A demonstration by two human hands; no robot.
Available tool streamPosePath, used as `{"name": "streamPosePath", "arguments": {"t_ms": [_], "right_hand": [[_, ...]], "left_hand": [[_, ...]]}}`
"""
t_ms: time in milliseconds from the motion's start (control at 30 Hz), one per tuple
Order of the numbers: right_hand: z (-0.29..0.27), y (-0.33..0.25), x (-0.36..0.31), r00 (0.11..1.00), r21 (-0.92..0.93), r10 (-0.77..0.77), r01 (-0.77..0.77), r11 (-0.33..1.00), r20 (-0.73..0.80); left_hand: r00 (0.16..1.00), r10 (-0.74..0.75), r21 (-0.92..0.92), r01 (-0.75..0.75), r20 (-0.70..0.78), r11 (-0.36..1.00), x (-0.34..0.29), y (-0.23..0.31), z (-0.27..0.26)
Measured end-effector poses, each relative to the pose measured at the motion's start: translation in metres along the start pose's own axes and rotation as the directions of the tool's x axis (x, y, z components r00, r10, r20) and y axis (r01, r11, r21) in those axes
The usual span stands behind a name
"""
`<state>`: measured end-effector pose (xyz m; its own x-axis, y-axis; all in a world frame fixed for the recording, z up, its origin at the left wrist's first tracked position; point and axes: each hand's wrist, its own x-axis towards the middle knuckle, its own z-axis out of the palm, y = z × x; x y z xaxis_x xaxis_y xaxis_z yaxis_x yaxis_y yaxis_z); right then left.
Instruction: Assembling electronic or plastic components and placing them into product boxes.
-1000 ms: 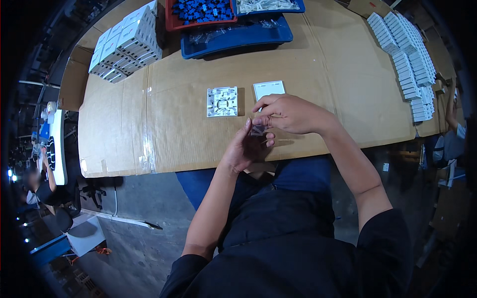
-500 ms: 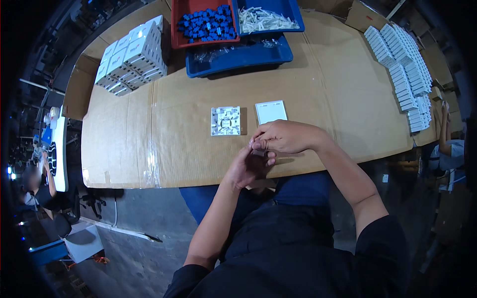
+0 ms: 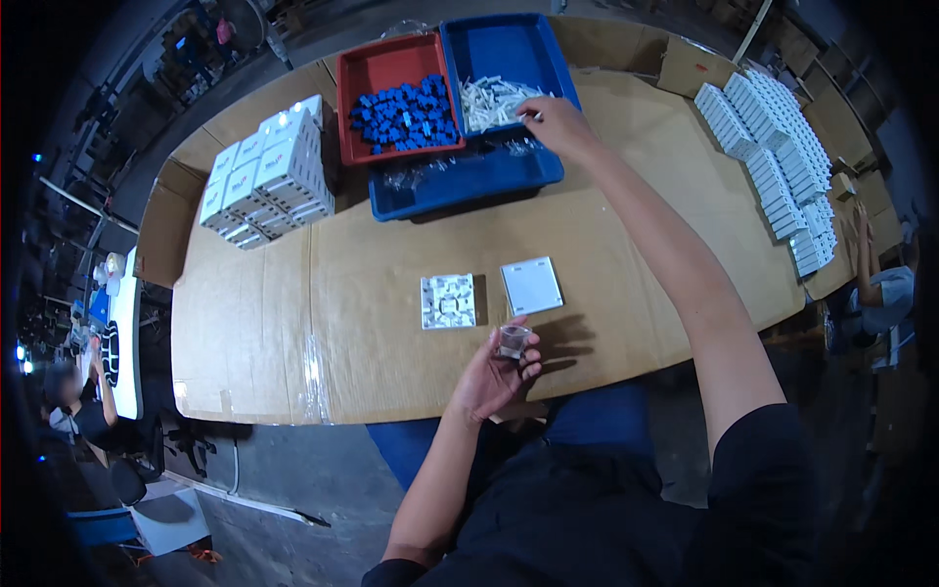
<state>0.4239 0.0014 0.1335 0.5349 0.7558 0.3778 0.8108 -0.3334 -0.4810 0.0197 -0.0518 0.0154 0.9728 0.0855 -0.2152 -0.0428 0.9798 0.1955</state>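
Brown cardboard sheets cover a wide workbench seen from above, with a dim workshop floor around it. At the near edge of the bench, the person's left hand is raised palm up, its fingers curled around a small clear plastic bag pinched between thumb and fingertips. Just beyond that hand, two square white plastic plates lie flat side by side near the middle of the bench: a ribbed white inner plate on the left and a smooth white cover plate on the right, close together but not touching. The right arm stretches across the bench to its far edge, where the right hand reaches into a blue plastic tray holding a heap of small white plastic pieces; its fingers are drawn narrow over the heap, and whether they hold a piece cannot be told. Touching that tray on its left is a red plastic tray filled with small blue plastic blocks. A longer blue tray in front of them holds clear bags. Stacked white cardboard boxes stand at the far left corner, and rows of flat white packets line the right edge.
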Motion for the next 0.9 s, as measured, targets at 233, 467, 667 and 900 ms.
{"name": "streamPosePath", "arguments": {"t_ms": [233,467,667,900], "right_hand": [[0.046,-0.017,0.026,0.963,-0.240,-0.238,0.263,0.934,0.127],[0.064,-0.006,0.029,0.942,-0.197,-0.295,0.323,0.926,0.157],[0.067,0.017,0.039,0.940,-0.110,-0.341,0.342,0.933,0.023],[0.044,0.035,0.051,0.937,0.076,-0.084,0.117,0.990,-0.340]], "left_hand": [[0.999,-0.034,0.007,0.034,0.021,0.999,0.005,0.002,0.004],[0.999,-0.046,0.019,0.046,0.016,0.999,0.002,0.002,0.006],[0.999,-0.047,0.022,0.046,0.010,0.999,0.002,0.003,0.008],[0.998,-0.021,-0.006,0.021,0.058,1.000,0.000,0.002,0.003]]}}
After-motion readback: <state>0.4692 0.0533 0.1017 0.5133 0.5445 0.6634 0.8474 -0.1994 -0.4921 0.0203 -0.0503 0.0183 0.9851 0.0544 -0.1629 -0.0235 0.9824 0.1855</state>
